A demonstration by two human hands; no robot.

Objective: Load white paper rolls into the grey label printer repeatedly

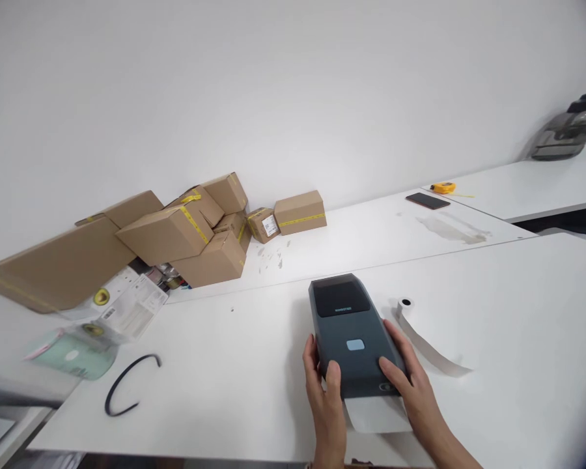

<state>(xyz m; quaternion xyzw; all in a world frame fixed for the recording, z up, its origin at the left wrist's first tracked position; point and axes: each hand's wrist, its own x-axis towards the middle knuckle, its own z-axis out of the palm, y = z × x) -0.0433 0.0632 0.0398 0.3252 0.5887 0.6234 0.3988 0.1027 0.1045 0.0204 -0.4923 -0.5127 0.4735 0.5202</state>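
Between my two hands is a dark grey label printer (354, 365), with a glossy black panel at its far end and a pale blue button on top. My left hand (325, 397) grips its left side, thumb near the front corner. Fingers of my right hand (410, 378) wrap the right side, with the thumb on top. White paper (378, 414) sticks out from the printer's near end. To the right lies a small paper roll (405, 305), its strip unrolled toward me. Whether the printer touches the table I cannot tell.
Several cardboard boxes (170, 238) are piled at the back left. A black headband (112, 391), a green pouch (78, 355) and plastic packages (131, 306) lie on the left. At the back right are a phone (427, 200), a yellow tape measure (443, 187) and a dark transparent bottle (564, 133).
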